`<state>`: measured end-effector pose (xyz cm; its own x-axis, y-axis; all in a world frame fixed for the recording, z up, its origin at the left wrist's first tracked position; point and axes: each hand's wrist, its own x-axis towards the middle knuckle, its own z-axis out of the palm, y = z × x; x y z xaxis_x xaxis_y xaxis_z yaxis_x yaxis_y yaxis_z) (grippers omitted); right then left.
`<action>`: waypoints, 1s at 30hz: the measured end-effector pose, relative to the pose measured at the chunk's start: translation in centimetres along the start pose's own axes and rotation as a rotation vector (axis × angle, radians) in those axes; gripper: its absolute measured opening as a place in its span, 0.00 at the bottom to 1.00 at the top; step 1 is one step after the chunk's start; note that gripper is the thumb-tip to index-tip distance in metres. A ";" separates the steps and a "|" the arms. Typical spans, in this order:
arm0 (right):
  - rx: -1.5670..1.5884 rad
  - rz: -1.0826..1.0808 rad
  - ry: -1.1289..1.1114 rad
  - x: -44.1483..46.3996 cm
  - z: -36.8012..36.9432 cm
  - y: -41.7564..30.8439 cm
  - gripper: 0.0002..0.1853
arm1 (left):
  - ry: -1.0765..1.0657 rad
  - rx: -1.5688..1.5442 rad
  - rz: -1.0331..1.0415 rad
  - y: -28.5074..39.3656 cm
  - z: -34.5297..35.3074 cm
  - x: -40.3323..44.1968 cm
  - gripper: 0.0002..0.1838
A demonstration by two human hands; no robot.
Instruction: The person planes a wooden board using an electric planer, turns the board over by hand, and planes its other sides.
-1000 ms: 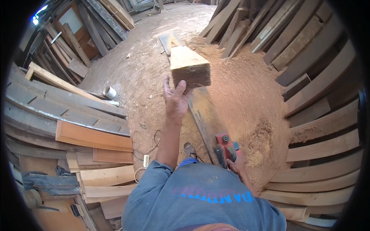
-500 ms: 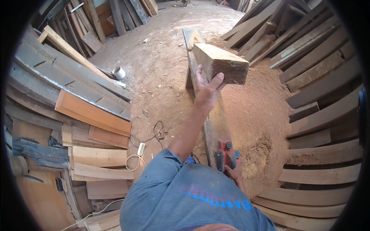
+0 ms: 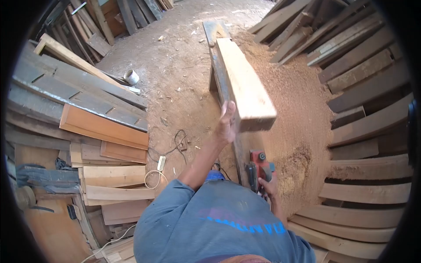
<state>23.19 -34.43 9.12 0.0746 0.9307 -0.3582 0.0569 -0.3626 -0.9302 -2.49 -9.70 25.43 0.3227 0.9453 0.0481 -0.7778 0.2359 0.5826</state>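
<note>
My left hand [image 3: 226, 125] grips the near left edge of a thick wooden beam [image 3: 247, 83], thumb up along its side. The beam's pale planed face is turned upward and its near end is slightly blurred. Beneath it runs a long narrow wooden bench [image 3: 240, 160], and the beam's far end lies near the bench's far end. My right hand [image 3: 268, 186] is closed round the handle of a red electric planer [image 3: 259, 166] at the near end of the bench. Part of the right-hand fingers is hidden by the planer.
Sawdust and shavings [image 3: 298, 162] cover the floor right of the bench. Stacked boards [image 3: 368, 166] line the right side, and more planks [image 3: 109, 175] the left. A white power strip [image 3: 161, 163] with cords and a white pot [image 3: 131, 77] are on the floor at left.
The beam's near end has come down and toward me, showing its pale top face instead of the dark side. My left hand moved nearer with it. The planer shifted slightly.
</note>
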 end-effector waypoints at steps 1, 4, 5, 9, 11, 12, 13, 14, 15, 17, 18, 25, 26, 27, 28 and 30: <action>0.021 -0.034 0.036 0.1 0.3 -0.6 0.28 | 0.095 0.083 -0.037 -2.0 -1.2 -1.3 0.42; 0.101 -0.031 0.129 0.2 1.0 -2.8 0.26 | 0.381 0.075 -0.305 -12.0 -12.5 -2.9 0.55; 0.142 0.028 0.147 0.2 0.9 -3.8 0.26 | 0.376 0.144 -0.287 -13.9 -15.0 -3.6 0.52; 0.187 0.028 0.172 0.2 0.5 -7.3 0.24 | 0.403 0.368 -0.303 -18.3 -21.5 -4.9 0.46; 0.053 0.052 0.178 0.3 0.3 -9.1 0.26 | 0.464 0.446 -0.413 -18.6 -21.6 -4.9 0.46; 0.000 0.025 0.179 0.6 0.3 -9.2 0.27 | 0.439 0.811 -0.568 -19.9 -24.5 -4.4 0.45; -0.082 0.002 0.182 0.8 0.4 -10.0 0.27 | 0.408 0.868 -0.570 -20.2 -25.8 -4.1 0.45; -0.164 -0.020 0.187 1.0 0.6 -10.8 0.27 | 0.376 0.924 -0.569 -20.4 -26.8 -3.8 0.45; -0.161 -0.005 0.154 1.4 0.9 -11.5 0.25 | 0.343 0.979 -0.564 -20.6 -27.1 -3.8 0.45; -0.155 0.023 0.086 2.3 1.4 -12.7 0.24 | 0.358 0.855 -0.560 -19.7 -25.4 -4.0 0.46; -0.069 0.032 0.076 2.8 2.0 -13.5 0.22 | 0.365 0.795 -0.556 -18.8 -24.1 -4.0 0.47; 0.088 0.119 -0.101 4.8 6.2 -12.5 0.18 | 0.602 0.235 -0.624 -15.7 -20.0 -5.7 0.50; 0.094 0.158 -0.133 4.4 6.6 -12.7 0.18 | 0.651 0.214 -0.599 -15.9 -20.4 -6.0 0.50; 0.101 0.196 -0.166 4.0 7.1 -12.7 0.19 | 0.701 0.192 -0.573 -16.1 -20.9 -6.2 0.49; 0.038 0.133 -0.118 3.7 7.9 -11.4 0.22 | 0.667 0.159 -0.557 -16.3 -21.2 -6.3 0.48; -0.050 0.032 -0.100 3.4 8.8 -7.9 0.23 | 0.602 0.092 -0.526 -16.3 -21.9 -6.9 0.46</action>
<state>14.27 -28.01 14.54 -0.0226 0.9180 -0.3959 0.1062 -0.3916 -0.9140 -3.83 -15.19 -2.18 0.2676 0.6807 -0.6819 -0.5485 0.6895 0.4730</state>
